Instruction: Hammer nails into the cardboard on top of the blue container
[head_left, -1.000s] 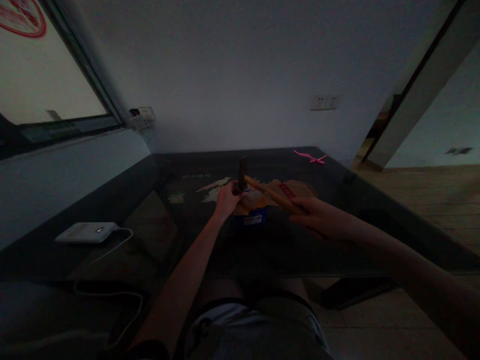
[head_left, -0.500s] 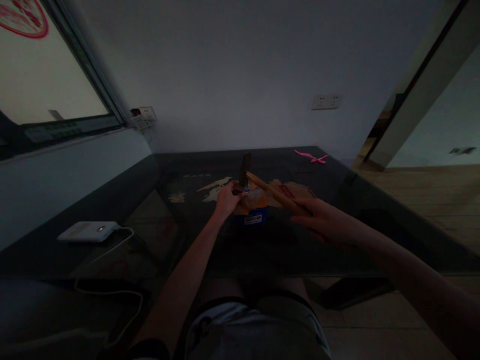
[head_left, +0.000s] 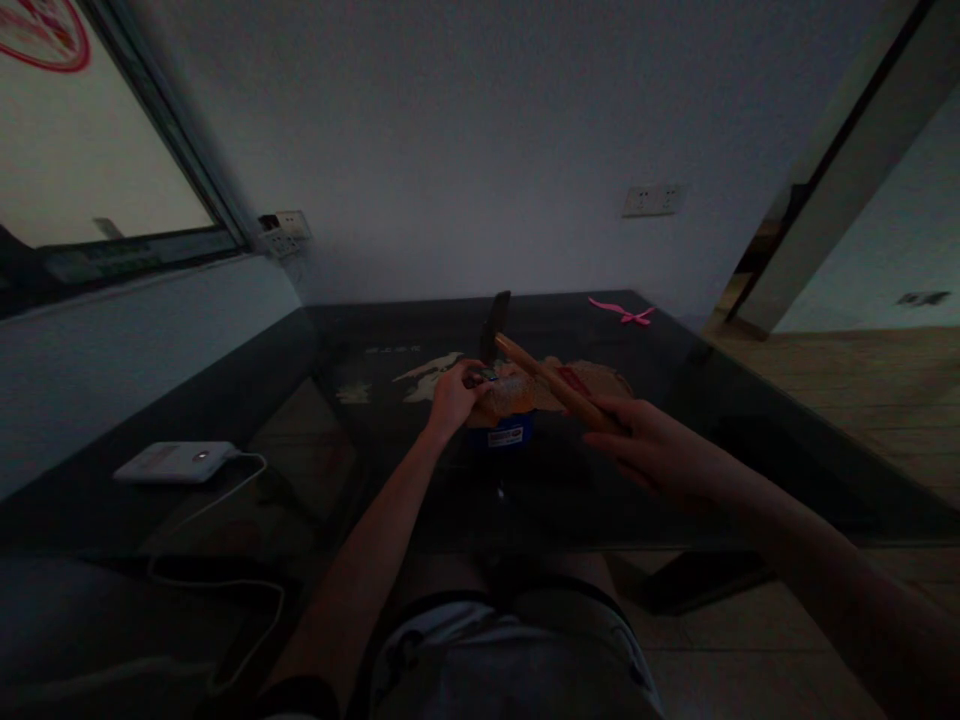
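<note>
My right hand (head_left: pixel 645 435) is wrapped round the wooden handle of a hammer (head_left: pixel 551 380). The hammer's dark head stands just above the fingertips of my left hand (head_left: pixel 454 393). Those fingers are closed in a pinch over a small dark object (head_left: pixel 480 376), too dim to name. Under them lies a crumpled orange-brown piece (head_left: pixel 506 397), whose kind I cannot make out. It rests on a blue box (head_left: pixel 510 432) with a white label. Flattened brown cardboard or paper (head_left: pixel 596 383) with a red mark spreads behind and to the right.
A white power bank (head_left: pixel 176 462) with a white cable lies on the left of the dark glass table (head_left: pixel 420 510). At the far right edge is a pink ribbon (head_left: pixel 626 314). Pale torn patches (head_left: pixel 427 380) show left of my hands. A wall stands behind.
The hammer head has risen slightly and tilted to the right. My left hand stays in nearly the same place.
</note>
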